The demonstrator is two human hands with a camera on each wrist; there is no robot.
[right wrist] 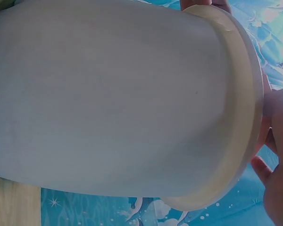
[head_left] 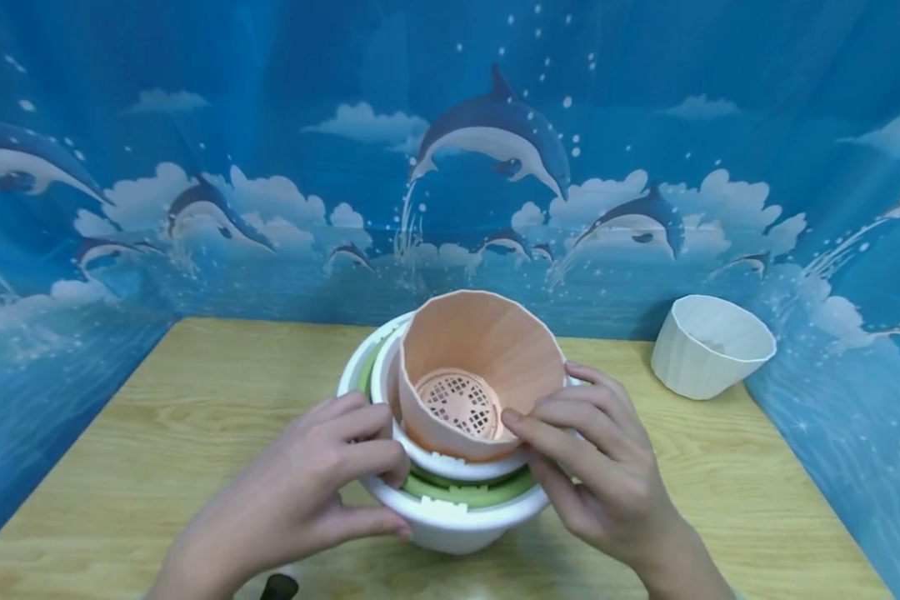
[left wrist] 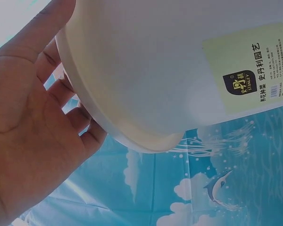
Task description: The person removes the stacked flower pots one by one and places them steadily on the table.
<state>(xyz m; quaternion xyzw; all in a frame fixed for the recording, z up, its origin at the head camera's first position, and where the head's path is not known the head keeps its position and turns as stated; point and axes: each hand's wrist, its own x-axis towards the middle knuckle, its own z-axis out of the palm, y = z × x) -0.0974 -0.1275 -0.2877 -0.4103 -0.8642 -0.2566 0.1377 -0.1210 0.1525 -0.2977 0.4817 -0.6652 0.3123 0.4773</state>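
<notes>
Several flower pots stand nested in a stack in front of me. The outermost is a large white pot, with a green pot rim and a smaller white rim inside it. A peach pot with a perforated bottom sits at the top, tilted. My left hand grips the left side of the outer pot's rim, thumb beneath and fingers over it. With thumb and index finger, my right hand pinches the peach pot's front right rim. A label shows on the outer pot in the left wrist view.
A separate white fluted pot stands at the table's back right corner. A small dark object lies by the front edge near my left forearm. Behind the wooden table hangs a blue dolphin curtain.
</notes>
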